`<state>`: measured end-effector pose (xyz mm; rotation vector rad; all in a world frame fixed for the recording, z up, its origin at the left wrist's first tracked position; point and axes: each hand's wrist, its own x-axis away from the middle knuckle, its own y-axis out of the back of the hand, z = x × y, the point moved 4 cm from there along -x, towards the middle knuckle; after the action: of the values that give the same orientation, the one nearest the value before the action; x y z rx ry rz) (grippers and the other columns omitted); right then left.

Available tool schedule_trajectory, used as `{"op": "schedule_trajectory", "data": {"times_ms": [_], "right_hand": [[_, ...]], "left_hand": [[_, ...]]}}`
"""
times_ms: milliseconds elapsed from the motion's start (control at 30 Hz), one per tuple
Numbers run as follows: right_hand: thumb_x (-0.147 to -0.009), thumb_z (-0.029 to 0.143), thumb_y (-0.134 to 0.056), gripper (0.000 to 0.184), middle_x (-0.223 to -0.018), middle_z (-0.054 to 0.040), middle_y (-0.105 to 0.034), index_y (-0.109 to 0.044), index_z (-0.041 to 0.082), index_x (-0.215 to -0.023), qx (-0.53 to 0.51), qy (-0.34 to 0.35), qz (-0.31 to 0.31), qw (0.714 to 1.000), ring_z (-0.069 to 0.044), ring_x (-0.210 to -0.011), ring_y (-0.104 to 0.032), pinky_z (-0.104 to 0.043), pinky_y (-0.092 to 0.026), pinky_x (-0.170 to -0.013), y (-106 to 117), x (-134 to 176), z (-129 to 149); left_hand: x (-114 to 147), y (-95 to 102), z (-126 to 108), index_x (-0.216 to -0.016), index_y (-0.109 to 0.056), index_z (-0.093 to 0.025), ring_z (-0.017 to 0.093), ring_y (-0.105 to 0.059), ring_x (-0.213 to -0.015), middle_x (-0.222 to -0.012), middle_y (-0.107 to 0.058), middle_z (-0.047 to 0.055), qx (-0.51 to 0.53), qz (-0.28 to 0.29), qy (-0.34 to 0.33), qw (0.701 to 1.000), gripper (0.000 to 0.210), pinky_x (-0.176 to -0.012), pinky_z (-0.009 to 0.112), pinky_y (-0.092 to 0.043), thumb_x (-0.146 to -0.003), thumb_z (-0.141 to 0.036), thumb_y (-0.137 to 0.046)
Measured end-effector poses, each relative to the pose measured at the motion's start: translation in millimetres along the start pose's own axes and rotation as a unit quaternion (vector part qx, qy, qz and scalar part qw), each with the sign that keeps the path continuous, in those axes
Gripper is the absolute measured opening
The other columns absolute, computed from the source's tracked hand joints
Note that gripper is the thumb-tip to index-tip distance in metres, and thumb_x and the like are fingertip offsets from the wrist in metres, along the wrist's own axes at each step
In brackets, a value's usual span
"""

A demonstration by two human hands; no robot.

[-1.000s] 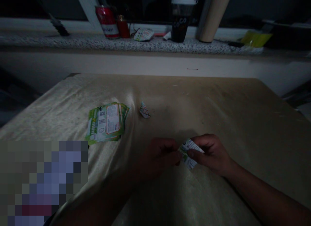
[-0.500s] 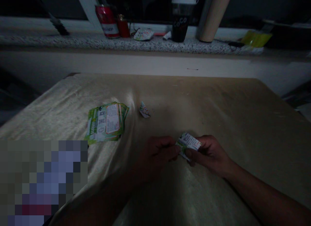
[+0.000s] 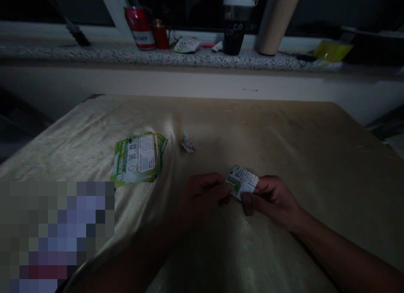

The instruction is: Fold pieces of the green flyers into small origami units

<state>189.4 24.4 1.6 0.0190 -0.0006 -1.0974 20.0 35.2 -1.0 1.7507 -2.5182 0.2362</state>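
Between my two hands is a small folded piece of printed paper [image 3: 242,181], white and green with rows of text. My left hand [image 3: 208,192] pinches its left corner between thumb and fingers. At the right, my right hand [image 3: 274,200] grips the lower right edge, thumb on top and fingers behind. Farther back on the table stands a small folded paper boat [image 3: 187,142]. To the left lies a fanned stack of green printed leaflets [image 3: 135,158]. The paper's underside is hidden.
A shiny beige cloth [image 3: 284,129] covers the table. Behind it, a speckled windowsill [image 3: 195,61] carries a red can [image 3: 142,30], a small red bottle [image 3: 160,34], crumpled paper [image 3: 187,45], a dark lidded cup [image 3: 234,30], a tan tube [image 3: 277,24] and a yellow packet [image 3: 333,50].
The folded paper has shifted slightly up and left and turned a little, showing more of its face. Both hands keep hold of it. The boat and leaflets stay in place.
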Motion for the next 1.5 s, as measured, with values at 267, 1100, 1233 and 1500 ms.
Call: {"op": "schedule_trajectory", "data": {"times_ms": [267, 1100, 1233, 1500], "right_hand": [[-0.088, 0.031, -0.069, 0.026, -0.058, -0.0025, -0.065, -0.071, 0.013, -0.071, -0.013, 0.007, 0.004, 1.0, -0.009, -0.049, -0.053, -0.019, -0.044, -0.046, 1, 0, 2], [-0.084, 0.014, -0.071, 0.009, -0.076, -0.0057, -0.075, -0.076, 0.019, -0.089, 0.332, 0.289, -0.153, 0.885, -0.016, -0.063, -0.071, -0.025, -0.056, -0.055, 14, 4, 30], [-0.083, 0.014, -0.072, 0.007, -0.074, -0.0044, -0.076, -0.075, 0.019, -0.086, 0.317, 0.261, -0.172, 0.896, -0.015, -0.061, -0.07, -0.024, -0.056, -0.055, 13, 4, 29], [-0.082, 0.025, -0.075, 0.007, -0.063, -0.0013, -0.075, -0.078, 0.02, -0.084, 0.103, 0.068, -0.188, 0.974, -0.013, -0.053, -0.068, -0.02, -0.054, -0.048, 12, -3, 4]], "left_hand": [[0, -1.6, -2, -0.062, -0.064, -0.016, 0.013, -0.049, -0.059, -0.059, -0.057, 0.0, 0.008, -0.003, -0.007, 1.0, 0.024, -0.058, 0.025, -0.038, -0.081, -0.031, -0.064], [6, 12.0, -16, -0.111, -0.07, -0.02, 0.013, -0.066, -0.066, -0.075, -0.072, -0.001, -0.122, -0.048, -0.09, 0.987, 0.025, -0.064, 0.024, -0.051, -0.087, -0.028, -0.069], [6, 9.5, -15, -0.098, -0.074, -0.022, 0.012, -0.068, -0.069, -0.078, -0.075, -0.001, -0.169, -0.059, -0.115, 0.977, 0.013, -0.065, 0.023, -0.052, -0.089, -0.026, -0.065], [7, 6.7, -8, -0.096, -0.073, -0.022, 0.014, -0.069, -0.073, -0.081, -0.075, 0.0, -0.166, -0.085, -0.141, 0.972, 0.012, -0.066, 0.024, -0.053, -0.09, -0.022, -0.063]]}}
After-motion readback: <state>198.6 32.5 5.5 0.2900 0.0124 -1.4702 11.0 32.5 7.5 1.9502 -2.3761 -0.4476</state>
